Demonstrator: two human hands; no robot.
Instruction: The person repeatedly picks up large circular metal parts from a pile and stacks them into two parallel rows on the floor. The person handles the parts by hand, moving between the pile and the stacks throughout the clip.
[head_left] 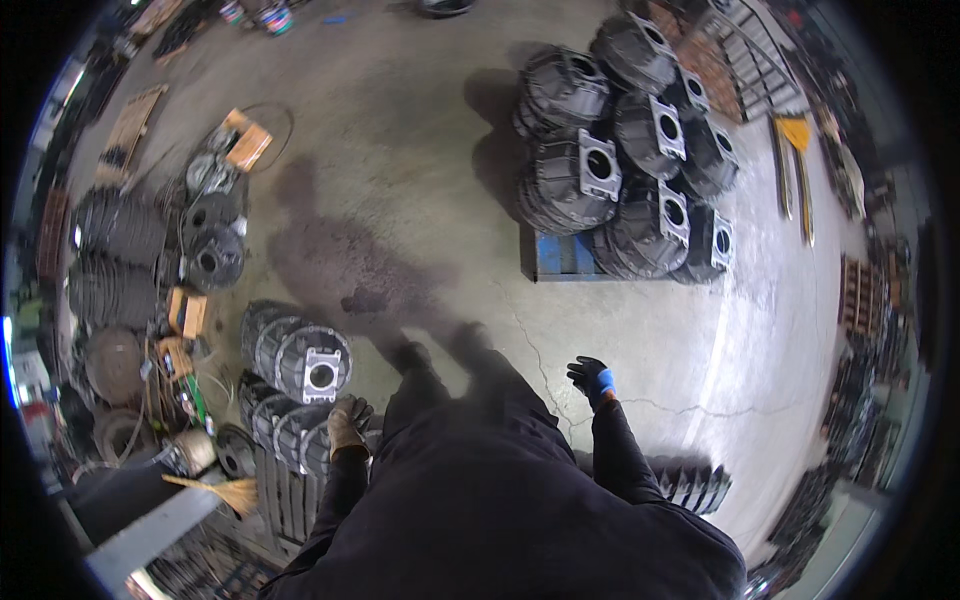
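Observation:
My left hand (348,426), in a worn beige-grey glove, hangs beside a stack of dark metal bell housings (316,362). Its fingers are loosely extended with nothing in them; whether it touches the nearest housing I cannot tell. The top housing has a bright machined face with a round bore. Out to my right, over bare concrete, is my right hand (592,378) in a blue and black glove. Its fingers are apart and it holds nothing.
Ahead on the right, more bell housings (655,135) are piled on a blue pallet (566,256). Stacked discs (118,235), cardboard boxes (187,312) and a straw broom (236,494) crowd the left. A yellow-handled pallet jack (793,133) stands far right. Finned dark parts (692,484) lie behind my right arm.

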